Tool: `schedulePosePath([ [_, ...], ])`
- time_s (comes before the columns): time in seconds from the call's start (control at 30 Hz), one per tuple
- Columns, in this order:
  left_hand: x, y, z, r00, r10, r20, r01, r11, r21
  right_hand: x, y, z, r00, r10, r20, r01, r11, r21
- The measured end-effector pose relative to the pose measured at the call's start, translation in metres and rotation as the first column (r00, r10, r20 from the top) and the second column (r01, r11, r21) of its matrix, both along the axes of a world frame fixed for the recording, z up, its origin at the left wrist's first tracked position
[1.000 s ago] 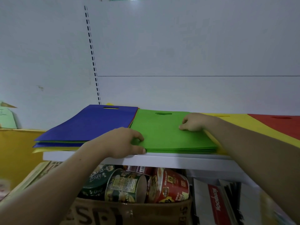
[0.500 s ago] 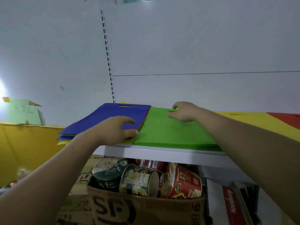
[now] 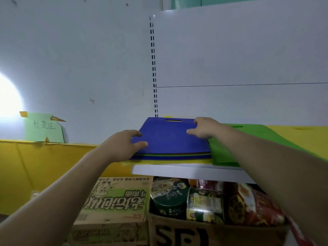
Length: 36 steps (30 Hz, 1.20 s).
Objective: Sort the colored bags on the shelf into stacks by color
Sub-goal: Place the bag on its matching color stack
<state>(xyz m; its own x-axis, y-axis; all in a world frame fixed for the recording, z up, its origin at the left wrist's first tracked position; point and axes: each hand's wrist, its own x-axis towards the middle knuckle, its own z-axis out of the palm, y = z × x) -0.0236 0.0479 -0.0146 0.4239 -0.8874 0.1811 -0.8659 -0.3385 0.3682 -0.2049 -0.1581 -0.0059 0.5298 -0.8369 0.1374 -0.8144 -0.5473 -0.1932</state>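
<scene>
A mixed pile of flat bags lies at the left end of the white shelf (image 3: 186, 172), topped by a blue bag (image 3: 168, 137) with a slot handle; green, yellow and blue edges show beneath it. My left hand (image 3: 124, 144) grips the blue bag's left edge, thumb on top. Fingers spread, my right hand (image 3: 204, 127) rests on the bag's far right corner. A green stack (image 3: 252, 137) lies to the right, then a yellow bag (image 3: 301, 130).
Under the shelf stands an open cardboard box (image 3: 195, 233) of instant-noodle cups, with a green noodle carton (image 3: 117, 201) to its left. A yellow board (image 3: 35, 166) runs along the left wall below a green paper sign (image 3: 43, 127). A slotted upright (image 3: 153, 68) rises behind the pile.
Both hands have shifted left from the green stack onto the blue-topped pile. The view has swung left too, and the red bag at far right has left the frame.
</scene>
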Motion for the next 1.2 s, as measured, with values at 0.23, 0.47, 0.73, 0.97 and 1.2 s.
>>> schedulePosePath([
  [0.23,0.039,-0.013,-0.012,0.995,-0.043,-0.085,0.042,0.999,-0.012,0.019,0.007,-0.013,0.978,-0.177,-0.114,0.178,0.984,-0.002],
  [0.47,0.036,-0.016,-0.015,0.993,-0.079,-0.083,0.09,0.986,0.137,0.02,-0.007,-0.011,0.973,-0.228,-0.034,0.229,0.973,0.03],
  [0.73,0.034,-0.017,-0.012,0.987,-0.045,-0.153,0.058,0.995,0.076,0.019,-0.03,-0.01,0.872,-0.312,0.377,0.26,0.948,0.184],
  [0.97,0.038,-0.016,-0.017,0.981,-0.037,-0.189,0.036,0.999,-0.007,0.012,-0.007,-0.001,0.536,-0.157,0.83,-0.068,0.971,0.228],
  [1.2,0.042,-0.007,-0.008,0.851,-0.24,-0.467,0.058,0.926,-0.372,-0.01,0.048,0.03,0.191,-0.154,0.969,-0.132,0.975,0.181],
])
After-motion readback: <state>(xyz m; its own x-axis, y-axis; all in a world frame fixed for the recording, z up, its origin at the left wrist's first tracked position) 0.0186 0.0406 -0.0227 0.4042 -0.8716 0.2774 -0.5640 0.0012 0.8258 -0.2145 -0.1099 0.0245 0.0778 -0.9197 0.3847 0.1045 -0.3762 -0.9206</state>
